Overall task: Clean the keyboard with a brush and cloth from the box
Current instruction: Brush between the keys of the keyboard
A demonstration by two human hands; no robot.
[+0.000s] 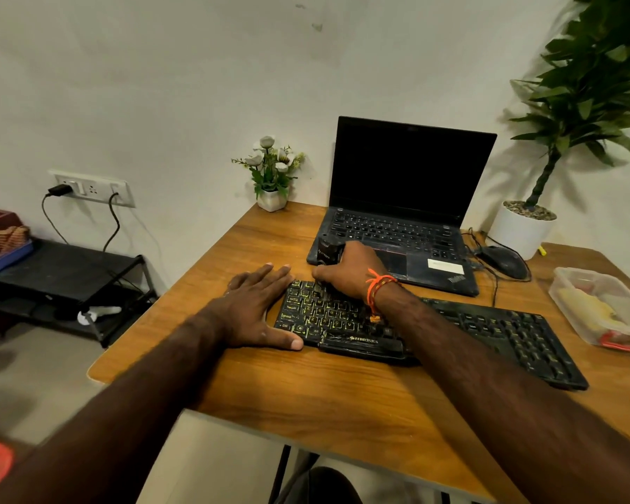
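Head view: the keyboard lies flat on the counter, just in front of the laptop. The left hand rests palm down on the counter against the keyboard's left end, fingers straight and slightly spread, thumb along the front corner, steadying it. The right hand is curled round a dark brush, its body rising above the knuckles and its lower end down on the upper-left keys; the bristles themselves are hidden by the hand. The box, clear plastic, sits well apart at the right edge of the counter, with something pale inside, probably the cloth, though I cannot tell for sure. A mouse lies between laptop and box.

Judging by looks, the keyboard is a light, stiff plastic slab that will slide on the smooth wood if pushed sideways, so bracing its end, as now, seems sensible. The keycaps are the fragile part; light strokes suit them. The brush looks small, rigid and easy to hold by its stubby body.
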